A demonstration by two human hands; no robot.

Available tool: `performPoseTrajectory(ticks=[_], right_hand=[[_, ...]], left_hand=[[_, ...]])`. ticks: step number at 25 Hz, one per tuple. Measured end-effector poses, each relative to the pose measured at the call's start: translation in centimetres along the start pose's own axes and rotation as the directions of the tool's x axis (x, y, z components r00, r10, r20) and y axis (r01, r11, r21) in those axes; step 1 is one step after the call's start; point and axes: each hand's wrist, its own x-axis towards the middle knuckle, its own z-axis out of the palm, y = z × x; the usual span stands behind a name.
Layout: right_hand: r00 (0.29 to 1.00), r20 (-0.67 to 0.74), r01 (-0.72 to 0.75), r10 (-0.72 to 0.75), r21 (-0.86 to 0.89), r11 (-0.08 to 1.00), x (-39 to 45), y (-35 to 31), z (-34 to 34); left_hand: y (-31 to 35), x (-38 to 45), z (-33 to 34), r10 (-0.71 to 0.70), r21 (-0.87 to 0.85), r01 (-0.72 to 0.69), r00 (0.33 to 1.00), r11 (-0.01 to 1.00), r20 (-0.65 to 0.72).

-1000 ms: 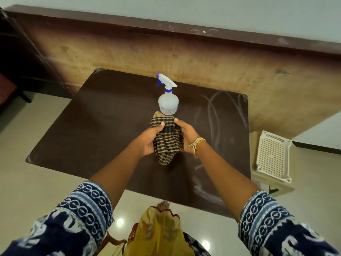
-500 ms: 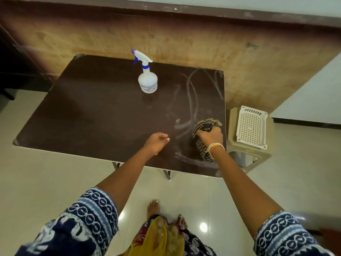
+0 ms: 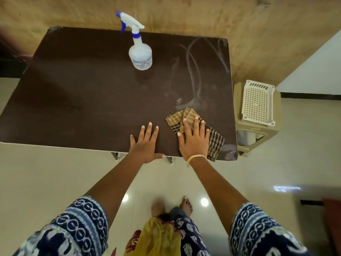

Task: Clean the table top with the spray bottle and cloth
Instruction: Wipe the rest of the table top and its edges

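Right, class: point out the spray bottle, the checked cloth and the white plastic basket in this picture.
spray bottle (image 3: 140, 57), head view, on its translucent body above the label.
checked cloth (image 3: 215, 143), head view, on the dark part right of the hand.
white plastic basket (image 3: 256, 102), head view, on its perforated base.

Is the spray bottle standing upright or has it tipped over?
Upright. The spray bottle stands on its base on the table, white trigger head on top, and neither hand touches it.

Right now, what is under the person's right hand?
The checked cloth lies flat under the right hand, spread on the brown table top. The cloth's middle and the table beneath it are covered, so any marks there cannot be seen.
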Motion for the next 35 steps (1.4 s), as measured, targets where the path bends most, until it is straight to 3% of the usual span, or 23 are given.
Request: performPoseTrajectory(ticks=[5,8,11,13,16,18,20,22,24,27,30,33,34,35], right_hand=[[0.979,0.031,0.2,-0.201,0.033,0.979,-1.4,-4.9,1.4],[0.997,-0.07,-0.034,0.036,0.034,0.999,-0.7,1.3,1.6],[0.951,-0.085,-0.292,0.298,0.071,0.954,-1.6,8.3,0.3],[0.934,-0.073,-0.346,0.35,0.061,0.936,-1.9,8.7,0.1],[0.905,-0.087,-0.408,0.416,0.098,0.908,-1.3,3.8,0.6],[0.962,-0.069,-0.26,0.265,0.072,0.963,-1.6,-0.7,1.3],[1.0,0.003,-0.018,0.018,0.023,1.0,-2.0,-4.0,1.7],[0.981,0.069,0.181,-0.18,-0.012,0.983,-1.1,-4.3,1.3],[0.972,0.036,0.235,-0.234,-0.022,0.972,1.4,-2.0,0.6],[0.999,-0.051,-0.005,0.005,0.001,1.0,6.5,4.3,-1.0],[0.974,-0.078,-0.208,0.212,0.058,0.976,9.3,8.5,-2.2],[0.855,-0.074,-0.496,0.513,0.172,0.851,10.8,4.9,-1.8],[0.835,-0.069,-0.525,0.546,0.199,0.828,11.5,2.3,-1.7],[0.866,-0.054,-0.479,0.497,0.201,0.855,12.1,-0.6,-1.5]], left_hand=[[0.1,0.3,0.5,-0.018,0.061,0.019,1.0,0.998,-0.004],[0.2,0.4,0.2,-0.026,0.063,0.024,0.999,0.998,0.041],[0.2,0.2,-0.2,-0.033,0.088,0.027,0.997,0.996,0.067],[0.2,0.2,-0.2,-0.03,0.088,0.024,0.997,0.996,0.067],[0.3,0.3,0.0,-0.019,0.098,0.013,0.998,0.995,0.056],[0.2,0.4,0.3,-0.013,0.106,0.008,0.999,0.994,0.048],[0.0,0.5,0.3,-0.002,0.09,-0.003,0.998,0.996,0.058],[0.0,0.6,0.2,0.002,0.09,-0.008,0.998,0.996,0.063],[0.0,0.8,0.0,0.014,0.104,-0.02,0.998,0.994,0.06],[0.4,2.1,-1.7,0.035,0.087,-0.032,0.999,0.996,-0.037],[-0.1,4.5,-4.9,-0.067,-0.044,0.061,0.987,0.997,-0.147],[-1.3,6.9,-6.4,-0.145,-0.132,0.133,0.986,0.982,-0.086],[-1.7,7.6,-6.3,-0.144,-0.131,0.133,0.987,0.982,-0.078],[-2.1,8.3,-6.1,-0.137,-0.123,0.125,0.987,0.984,-0.089]])
